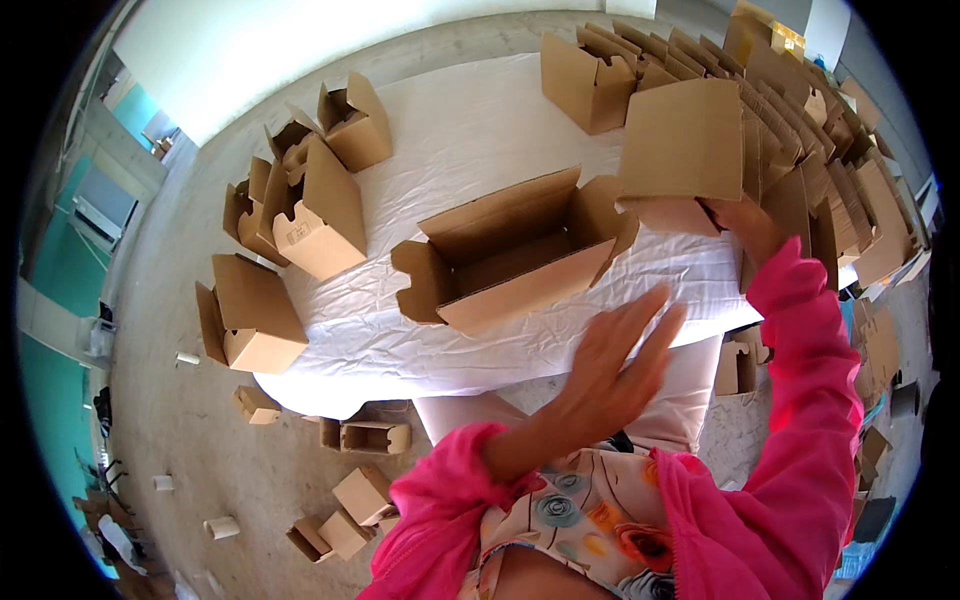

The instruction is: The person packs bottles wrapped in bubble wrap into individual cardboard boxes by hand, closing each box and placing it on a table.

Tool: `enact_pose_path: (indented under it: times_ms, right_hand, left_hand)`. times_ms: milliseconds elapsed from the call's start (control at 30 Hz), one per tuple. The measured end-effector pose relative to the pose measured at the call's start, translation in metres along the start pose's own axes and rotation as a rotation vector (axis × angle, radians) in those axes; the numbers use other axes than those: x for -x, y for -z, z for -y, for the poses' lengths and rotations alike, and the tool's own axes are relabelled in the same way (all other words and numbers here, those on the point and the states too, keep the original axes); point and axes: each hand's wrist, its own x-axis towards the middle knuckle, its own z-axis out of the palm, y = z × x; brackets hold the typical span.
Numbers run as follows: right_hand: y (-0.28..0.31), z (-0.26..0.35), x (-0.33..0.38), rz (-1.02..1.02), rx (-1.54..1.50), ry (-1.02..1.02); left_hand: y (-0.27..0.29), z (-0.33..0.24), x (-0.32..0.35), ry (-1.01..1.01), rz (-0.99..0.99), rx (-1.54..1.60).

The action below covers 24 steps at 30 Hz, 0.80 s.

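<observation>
Right grip point(745, 225) is being set against a brown carton point(682, 140); contact is being partly hidden, so closure cannot be told. Left grip point(620, 370) is being held open, empty. At the right of the white-covered counter point(460, 110), the brown carton is being positioned; light, stiff, dentable handling is being expected, opposite walls being preferred. Mid-counter, an open carton point(530, 287) is being displayed empty; below, a smaller floor carton point(375, 437), contents unclear.

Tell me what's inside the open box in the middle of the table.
Inside the open box, bare brown cardboard shows: the far wall and part of the bottom. The near wall covers the rest of the bottom, so anything lying there cannot be seen.
</observation>
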Motion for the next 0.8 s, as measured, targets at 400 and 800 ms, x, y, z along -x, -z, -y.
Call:
enact_pose_path:
  times_ms: [400, 800]
  right_hand:
    - [-0.047, 0.014, 0.025, 0.050, -0.482, -0.092]
    - [0.024, 0.048, 0.049, 0.074, -1.066, -0.313]
  left_hand:
    - [-0.094, 0.031, -0.075, -0.104, -0.036, -0.407]
    - [-0.063, 0.042, -0.081, 0.086, -0.009, -0.001]
